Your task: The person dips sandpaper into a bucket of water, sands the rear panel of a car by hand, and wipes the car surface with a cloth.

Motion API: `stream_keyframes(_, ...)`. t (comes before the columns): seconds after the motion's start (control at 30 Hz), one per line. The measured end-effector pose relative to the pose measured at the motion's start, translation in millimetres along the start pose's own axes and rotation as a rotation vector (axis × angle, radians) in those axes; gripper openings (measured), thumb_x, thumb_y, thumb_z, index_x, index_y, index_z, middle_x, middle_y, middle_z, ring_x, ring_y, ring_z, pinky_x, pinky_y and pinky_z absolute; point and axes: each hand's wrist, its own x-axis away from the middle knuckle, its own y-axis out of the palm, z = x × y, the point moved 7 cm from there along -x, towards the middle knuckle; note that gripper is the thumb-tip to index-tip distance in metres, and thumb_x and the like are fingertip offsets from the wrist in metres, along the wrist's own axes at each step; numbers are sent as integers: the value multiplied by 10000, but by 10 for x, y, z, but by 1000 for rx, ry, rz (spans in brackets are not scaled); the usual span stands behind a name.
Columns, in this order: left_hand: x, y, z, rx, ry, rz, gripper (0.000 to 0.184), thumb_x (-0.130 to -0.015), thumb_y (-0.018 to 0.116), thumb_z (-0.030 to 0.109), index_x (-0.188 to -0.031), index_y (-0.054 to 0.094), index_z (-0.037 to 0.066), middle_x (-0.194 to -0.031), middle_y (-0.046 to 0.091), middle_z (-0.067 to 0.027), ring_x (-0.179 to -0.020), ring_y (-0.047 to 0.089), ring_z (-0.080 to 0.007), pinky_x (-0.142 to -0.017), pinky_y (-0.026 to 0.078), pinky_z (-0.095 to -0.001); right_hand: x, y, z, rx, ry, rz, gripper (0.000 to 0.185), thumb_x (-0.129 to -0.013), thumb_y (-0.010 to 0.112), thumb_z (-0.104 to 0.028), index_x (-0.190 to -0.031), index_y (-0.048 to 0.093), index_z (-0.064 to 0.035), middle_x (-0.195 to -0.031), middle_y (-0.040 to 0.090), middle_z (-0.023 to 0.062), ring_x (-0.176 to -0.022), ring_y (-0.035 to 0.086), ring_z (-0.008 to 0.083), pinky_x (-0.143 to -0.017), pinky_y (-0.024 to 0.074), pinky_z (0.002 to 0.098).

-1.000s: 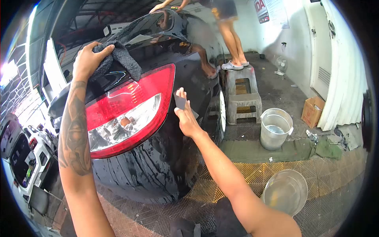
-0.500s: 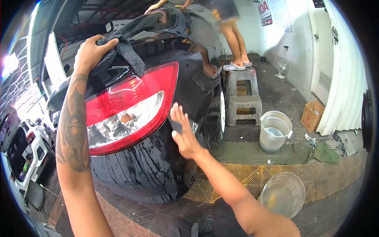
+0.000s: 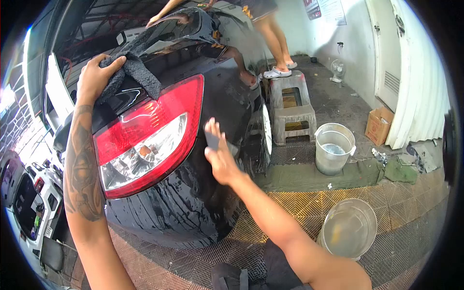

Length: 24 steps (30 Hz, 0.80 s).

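My left hand [image 3: 94,81] grips a dark grey microfibre towel [image 3: 140,77], which drapes over the rear of a wet black car [image 3: 159,220] just above the red and clear tail light [image 3: 150,116]. To the right of the tail light, my right hand [image 3: 221,164] is held near the black rear side panel, fingers pointing up. A small, flat, dark grey piece [image 3: 211,140] sits between its thumb and fingers; its exact kind is unclear. Whether that piece touches the paint cannot be made out. Water drops and streaks cover the bumper below the light.
Another person's legs [image 3: 274,41] stand on a grey plastic step stool [image 3: 295,113] beside the car. A bucket of water [image 3: 334,150] and a second bucket [image 3: 349,227] are on the right. Farther back are a cardboard box [image 3: 379,126] and a fan [image 3: 337,70].
My view has shifted slightly, so the car and both hands appear farther left. The towel stays in my left hand and the flat piece in my right. The other person's arm reaches farther left.
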Motion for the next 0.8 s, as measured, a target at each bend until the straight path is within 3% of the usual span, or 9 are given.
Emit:
stream_keyframes(0.43,53,-14,52,51,-3,-13,668,-747,706,649,-1073,736,66,-987,727,-200,-983,693,-346,-869,507,-419,-77,33,-122,41,-175,23,694,-996,377,-304,-1578,124,-24,-1653,30,204,-1528,10,383,-1207,20,532)
stream_keyframes(0.6,100,-89,54,-21,-57,58,741,-722,699,690,-1168,712,99,-1127,700,-210,-1098,657,-351,-945,493,-438,-317,18,-62,25,-81,35,688,-1003,332,-323,-1577,111,-16,-1652,26,209,-1528,-6,380,-1210,18,520)
stream_keyframes(0.7,75,-50,41,-4,-75,-18,733,-725,697,688,-1175,713,109,-1128,700,-208,-1092,660,-351,-943,494,-434,159,56,-41,29,-51,-1,700,-1003,311,-356,-1579,101,-19,-1651,28,213,-1526,-5,393,-1204,12,537)
stream_keyframes(0.8,41,-5,7,22,-27,-22,716,-735,694,679,-1145,721,93,-1046,721,-202,-1041,682,-343,-908,506,-422,-17,-38,269,20,127,81,705,-992,336,-337,-1573,111,-7,-1647,41,222,-1522,8,403,-1205,18,543)
